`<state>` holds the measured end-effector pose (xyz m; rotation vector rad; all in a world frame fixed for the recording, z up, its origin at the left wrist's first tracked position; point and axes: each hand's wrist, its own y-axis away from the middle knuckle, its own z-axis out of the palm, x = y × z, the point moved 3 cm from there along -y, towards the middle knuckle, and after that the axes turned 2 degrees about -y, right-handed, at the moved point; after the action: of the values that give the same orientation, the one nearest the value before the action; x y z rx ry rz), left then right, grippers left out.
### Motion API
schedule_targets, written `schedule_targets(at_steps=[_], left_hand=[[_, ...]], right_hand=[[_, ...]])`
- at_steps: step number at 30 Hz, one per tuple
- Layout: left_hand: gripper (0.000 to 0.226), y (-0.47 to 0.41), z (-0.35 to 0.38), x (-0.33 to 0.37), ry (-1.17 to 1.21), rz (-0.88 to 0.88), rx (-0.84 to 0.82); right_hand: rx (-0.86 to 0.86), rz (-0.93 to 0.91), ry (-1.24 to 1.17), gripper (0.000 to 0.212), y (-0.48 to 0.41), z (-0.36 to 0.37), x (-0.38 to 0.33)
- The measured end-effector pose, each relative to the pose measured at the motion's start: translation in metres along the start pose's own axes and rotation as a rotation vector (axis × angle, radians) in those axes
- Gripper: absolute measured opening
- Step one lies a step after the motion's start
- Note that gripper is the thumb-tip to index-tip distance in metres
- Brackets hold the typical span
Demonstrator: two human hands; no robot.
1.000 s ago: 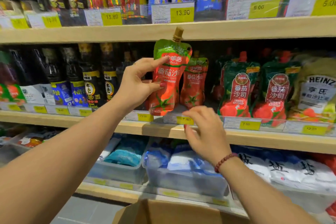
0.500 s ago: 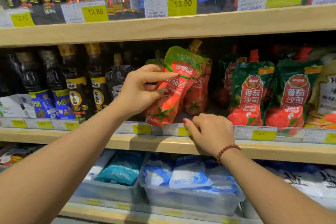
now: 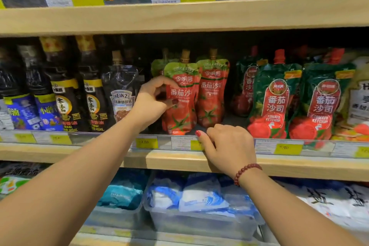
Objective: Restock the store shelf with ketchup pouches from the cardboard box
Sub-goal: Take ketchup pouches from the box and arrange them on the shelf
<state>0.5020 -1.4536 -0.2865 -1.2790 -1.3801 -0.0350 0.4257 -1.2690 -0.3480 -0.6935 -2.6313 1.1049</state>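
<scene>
Right hand (image 3: 229, 146) rests on shelf (image 3: 79, 156) front edge, fingers loosely curled, holding nothing. Left hand (image 3: 153, 102) pinches pouch (image 3: 182, 102) by its left side. Pouch, tilted in the air half a second ago, now stands upright at front edge, touching its twin (image 3: 212, 94). Looks placed, only release left. Dark gap to its left gives room to pull the hand out.

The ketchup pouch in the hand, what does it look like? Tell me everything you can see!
The ketchup pouch is shiny soft plastic, red below with tomato pictures, green on top, with white writing on a red band. A brownish cap sticks up from its spout. It stands upright at the front of the middle shelf, behind the price strip. The left hand pinches its left edge. A matching pouch stands close on its right, partly behind it.
</scene>
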Motion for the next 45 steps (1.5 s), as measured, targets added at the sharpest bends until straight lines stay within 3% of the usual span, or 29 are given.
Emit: schedule_targets(at_steps=[9,14,18,21,23,25,33,45], left_hand=[[0.054,0.010,0.002,0.000,-0.114,-0.071,-0.033],[0.056,0.022,0.008,0.003,-0.516,-0.038,0.082],[0.079,0.032,0.011,0.024,-0.979,0.273,0.215],[0.080,0.034,0.023,0.029,-1.273,0.474,0.052],[0.079,0.029,0.031,0.026,-1.407,0.403,-0.128],[0.072,0.023,0.035,0.024,-1.438,0.325,-0.186],[0.060,0.015,0.031,0.020,-1.406,0.296,-0.182],[0.060,0.015,0.028,0.022,-1.473,0.256,-0.152]], right_hand=[[0.023,-0.010,0.002,0.046,0.001,0.002,0.000],[0.015,-0.008,0.003,0.045,0.001,0.000,-0.001],[0.003,-0.002,0.007,0.046,0.002,0.000,0.000],[0.006,0.003,-0.004,0.047,0.003,0.000,0.000],[0.013,0.001,-0.014,0.046,0.003,0.001,-0.001],[0.023,0.001,-0.007,0.045,0.002,0.000,-0.001],[0.066,-0.024,-0.012,0.043,0.002,0.000,-0.002],[0.070,-0.021,-0.014,0.044,0.003,-0.002,-0.001]])
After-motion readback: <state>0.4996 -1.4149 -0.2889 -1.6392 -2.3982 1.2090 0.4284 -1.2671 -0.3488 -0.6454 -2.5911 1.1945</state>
